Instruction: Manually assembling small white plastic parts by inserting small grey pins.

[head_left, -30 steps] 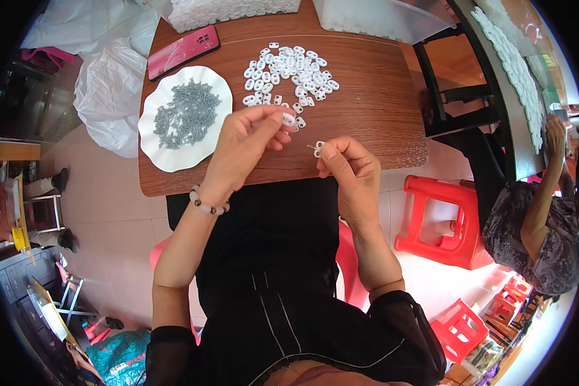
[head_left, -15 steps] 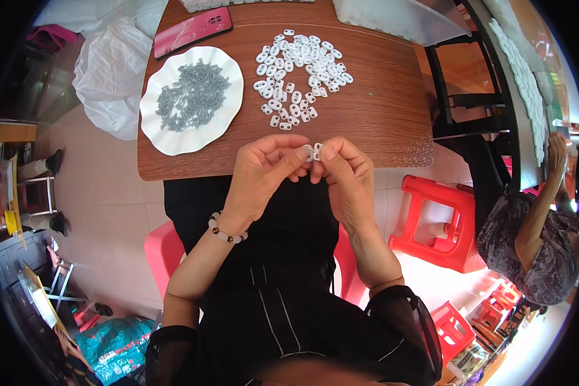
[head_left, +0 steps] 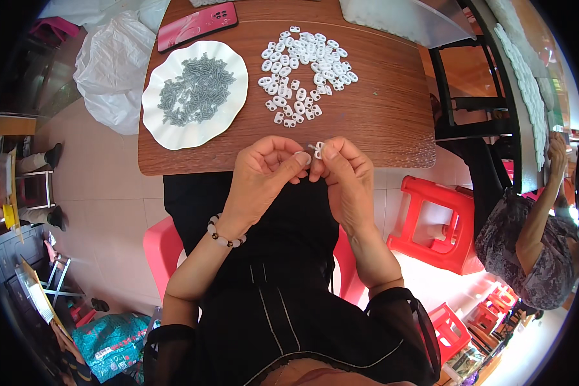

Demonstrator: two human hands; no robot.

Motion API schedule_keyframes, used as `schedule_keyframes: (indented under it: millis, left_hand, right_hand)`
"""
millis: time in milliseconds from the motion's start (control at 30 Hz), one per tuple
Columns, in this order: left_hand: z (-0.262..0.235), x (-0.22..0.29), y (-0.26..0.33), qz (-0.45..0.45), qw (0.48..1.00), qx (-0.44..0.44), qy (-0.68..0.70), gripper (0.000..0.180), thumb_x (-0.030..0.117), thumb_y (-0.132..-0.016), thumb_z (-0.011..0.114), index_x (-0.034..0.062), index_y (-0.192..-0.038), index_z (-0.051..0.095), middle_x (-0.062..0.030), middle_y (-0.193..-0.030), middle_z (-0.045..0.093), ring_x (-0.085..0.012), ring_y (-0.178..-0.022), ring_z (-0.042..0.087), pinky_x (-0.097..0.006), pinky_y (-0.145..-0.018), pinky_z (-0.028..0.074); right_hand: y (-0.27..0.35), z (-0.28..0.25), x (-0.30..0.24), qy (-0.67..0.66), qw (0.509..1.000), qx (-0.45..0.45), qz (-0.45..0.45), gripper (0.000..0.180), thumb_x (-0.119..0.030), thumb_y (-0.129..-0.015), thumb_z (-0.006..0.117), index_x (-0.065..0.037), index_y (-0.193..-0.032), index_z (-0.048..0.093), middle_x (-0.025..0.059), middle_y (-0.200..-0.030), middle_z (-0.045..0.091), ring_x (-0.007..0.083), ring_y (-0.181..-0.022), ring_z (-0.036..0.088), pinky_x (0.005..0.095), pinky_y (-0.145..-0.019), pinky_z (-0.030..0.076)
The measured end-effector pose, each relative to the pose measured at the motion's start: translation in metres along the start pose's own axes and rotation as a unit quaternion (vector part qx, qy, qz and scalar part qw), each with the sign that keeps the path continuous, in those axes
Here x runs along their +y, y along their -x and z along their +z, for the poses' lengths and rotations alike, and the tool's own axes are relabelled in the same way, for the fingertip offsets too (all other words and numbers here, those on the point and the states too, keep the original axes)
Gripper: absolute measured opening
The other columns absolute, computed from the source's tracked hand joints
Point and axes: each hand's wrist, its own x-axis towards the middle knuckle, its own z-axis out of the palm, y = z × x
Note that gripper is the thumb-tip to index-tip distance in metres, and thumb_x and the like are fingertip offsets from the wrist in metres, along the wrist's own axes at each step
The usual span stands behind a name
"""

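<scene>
In front of me, past the table's near edge, my right hand (head_left: 347, 168) pinches a small white plastic two-hole piece (head_left: 319, 149) between thumb and fingers. A short grey pin (head_left: 311, 147) sticks out of its left side. Close by on the left, my left hand (head_left: 267, 170) has its thumb and fingers pressed together; what they hold, if anything, is too small to make out. Beyond my hands, many loose white two-hole pieces (head_left: 302, 69) lie in a heap. Left of them, a white wavy-rimmed plate (head_left: 154, 122) holds a pile of grey pins (head_left: 198, 89).
A pink phone (head_left: 196, 27) lies behind the plate on the brown table (head_left: 379, 128). A translucent bin (head_left: 405, 22) stands at the back right. White plastic bags (head_left: 112, 74) hang at the left. On the right are a red stool (head_left: 434, 225) and another person (head_left: 527, 251).
My left fingers have drawn slightly away from the white piece, so the grey pin now shows beside it. The right hand keeps its pinch. The view has shifted a little.
</scene>
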Motion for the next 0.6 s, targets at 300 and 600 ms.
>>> schedule_keyframes:
  millis: [300,600]
  left_hand:
    - [-0.005,-0.007,0.006,-0.010,1.000,0.018,-0.007,0.016,0.011,-0.086,0.070,-0.0003,-0.096,0.066,-0.0037,-0.084,0.068,-0.0058,-0.073,0.062,-0.019,-0.062,0.048]
    - [-0.018,-0.005,0.018,-0.083,0.996,-0.011,0.032,0.024,0.019,-0.090,0.066,-0.0005,-0.104,0.067,-0.0094,-0.089,0.070,-0.0126,-0.075,0.065,-0.023,-0.066,0.052]
  right_hand:
    - [0.001,0.001,0.004,-0.008,1.000,0.009,0.002,0.019,-0.022,-0.096,0.055,-0.005,-0.087,0.057,0.0033,-0.075,0.058,0.0111,-0.069,0.054,0.0250,-0.068,0.044]
    - [0.002,0.002,0.009,0.008,1.000,-0.009,0.016,0.018,-0.022,-0.096,0.056,-0.005,-0.087,0.057,0.0025,-0.076,0.058,0.0102,-0.070,0.054,0.0248,-0.068,0.044]
